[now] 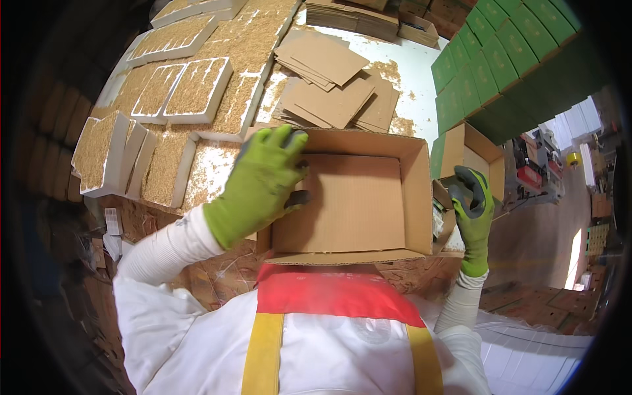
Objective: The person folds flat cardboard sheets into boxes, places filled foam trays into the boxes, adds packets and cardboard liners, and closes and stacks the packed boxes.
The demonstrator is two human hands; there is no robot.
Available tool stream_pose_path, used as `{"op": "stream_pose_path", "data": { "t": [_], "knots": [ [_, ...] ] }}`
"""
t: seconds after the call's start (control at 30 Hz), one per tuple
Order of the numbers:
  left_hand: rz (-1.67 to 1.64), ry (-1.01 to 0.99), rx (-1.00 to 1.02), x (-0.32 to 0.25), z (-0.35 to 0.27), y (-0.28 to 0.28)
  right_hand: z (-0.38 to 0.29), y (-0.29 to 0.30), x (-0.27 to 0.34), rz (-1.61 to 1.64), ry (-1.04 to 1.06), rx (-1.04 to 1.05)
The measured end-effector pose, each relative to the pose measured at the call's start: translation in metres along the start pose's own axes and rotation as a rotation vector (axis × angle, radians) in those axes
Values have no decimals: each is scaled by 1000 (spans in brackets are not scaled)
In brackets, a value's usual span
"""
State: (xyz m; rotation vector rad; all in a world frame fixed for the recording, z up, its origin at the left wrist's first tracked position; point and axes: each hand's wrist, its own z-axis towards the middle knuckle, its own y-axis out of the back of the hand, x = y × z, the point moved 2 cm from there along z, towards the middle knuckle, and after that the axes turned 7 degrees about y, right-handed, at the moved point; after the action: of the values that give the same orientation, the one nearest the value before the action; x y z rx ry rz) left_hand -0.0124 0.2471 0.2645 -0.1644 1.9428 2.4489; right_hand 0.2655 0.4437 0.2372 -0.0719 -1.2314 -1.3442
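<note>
In front of my body sits an open cardboard box (416,197) with a flat cardboard bottom and no contents in sight. My left hand (259,185), in a green work glove with grey fingertips, is over the box's left side, its fingers spread and partly over the inside. That hand hides much of the left wall; whether it touches the wall is unclear. Beyond the box's right wall is my right hand (473,212), gloved alike, fingers and thumb curved with a gap between them. Beside it is a small open carton (447,229) holding small green and white items.
Loose cardboard sheets (328,94) lie on the white table (414,64). Green boxes (493,54) are stacked at right, near another open cardboard box (474,143). White trays (197,94) filled with granular tan material stand at left. Flattened cardboard (350,19) is piled at the back.
</note>
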Motion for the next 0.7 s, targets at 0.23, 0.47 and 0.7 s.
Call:
{"op": "stream_pose_path", "data": {
  "t": [0.23,0.47,0.7],
  "knots": [
    [-956,496,-402,28,-87,-83,-9,-72,9,319,163,300],
    [-1100,784,-364,4,-59,-115,-39,-101,-47,329,-243,-21],
    [-1390,1079,40,21,-46,-136,5,-97,-17,1012,-766,15]
  ]
}}
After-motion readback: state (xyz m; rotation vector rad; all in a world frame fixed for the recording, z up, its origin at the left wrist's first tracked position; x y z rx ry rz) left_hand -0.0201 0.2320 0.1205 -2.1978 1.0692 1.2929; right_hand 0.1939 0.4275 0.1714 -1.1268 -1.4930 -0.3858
